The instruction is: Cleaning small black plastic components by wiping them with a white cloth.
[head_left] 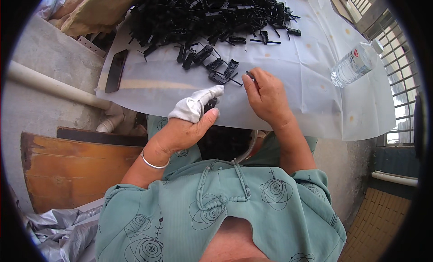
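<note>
My left hand (191,111), in a partial white glove with a bare thumb, is closed around a small black plastic part (210,104) near the front edge of the table. To its right, my right hand (267,93) pinches a small dark piece (250,75) between thumb and forefinger; its kind is mostly hidden by the fingers. Just beyond both hands lie several loose black plastic parts (217,77) with thin protruding arms. Behind them a large heap of similar black parts (203,18) covers the far side of the table.
A whitish plastic sheet (311,100) covers the table. At the left edge lies a dark phone (117,71); on the right stands a clear water bottle (352,66), leaning in view. Below the table edge, between my knees, is a dark container (252,145). Brown wrapping (97,12) sits far left.
</note>
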`<control>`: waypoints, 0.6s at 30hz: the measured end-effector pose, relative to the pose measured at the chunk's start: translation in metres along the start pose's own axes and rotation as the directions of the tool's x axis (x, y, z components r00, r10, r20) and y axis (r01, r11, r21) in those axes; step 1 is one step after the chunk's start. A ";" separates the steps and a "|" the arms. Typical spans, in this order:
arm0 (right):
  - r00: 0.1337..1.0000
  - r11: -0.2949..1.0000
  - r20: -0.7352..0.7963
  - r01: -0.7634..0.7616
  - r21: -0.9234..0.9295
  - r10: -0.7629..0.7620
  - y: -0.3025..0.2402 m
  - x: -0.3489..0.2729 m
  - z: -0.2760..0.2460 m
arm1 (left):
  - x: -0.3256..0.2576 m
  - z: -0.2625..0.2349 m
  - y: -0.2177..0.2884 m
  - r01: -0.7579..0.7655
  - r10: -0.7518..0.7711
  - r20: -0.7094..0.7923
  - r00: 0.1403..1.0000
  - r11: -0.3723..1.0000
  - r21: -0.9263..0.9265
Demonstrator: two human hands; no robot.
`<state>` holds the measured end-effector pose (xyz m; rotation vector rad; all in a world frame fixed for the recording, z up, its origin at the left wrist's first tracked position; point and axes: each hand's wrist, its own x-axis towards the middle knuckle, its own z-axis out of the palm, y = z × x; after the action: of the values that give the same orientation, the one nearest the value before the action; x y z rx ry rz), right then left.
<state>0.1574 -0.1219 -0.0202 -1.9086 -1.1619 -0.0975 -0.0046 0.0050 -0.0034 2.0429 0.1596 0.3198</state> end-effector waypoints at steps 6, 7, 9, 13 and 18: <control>0.998 0.982 0.026 0.064 -0.179 -0.060 0.019 -0.003 0.015 | 0.009 -0.001 -0.010 -0.132 0.196 -0.138 0.971 0.918 0.375; 0.998 0.982 0.025 0.066 -0.178 -0.063 0.018 -0.003 0.014 | 0.009 -0.001 -0.006 0.030 -0.009 -0.202 0.979 0.994 0.104; 0.994 0.979 -0.079 0.092 0.181 -0.079 0.012 -0.003 0.011 | 0.012 0.000 -0.007 0.208 -0.277 -0.194 0.941 0.926 -0.314; 0.956 0.897 0.043 0.257 0.360 -0.291 -0.002 -0.010 0.019 | 0.018 0.006 -0.012 0.113 -0.461 -0.078 0.884 0.373 -0.921; 0.935 0.939 -0.099 0.343 0.000 -0.341 0.001 -0.010 0.009 | 0.002 -0.003 -0.012 0.135 -0.336 -0.344 0.877 0.859 -0.494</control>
<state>0.1490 -0.1225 -0.0310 -1.6492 -1.4122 -0.3652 -0.0035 0.0131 -0.0121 1.4396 0.5536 0.5804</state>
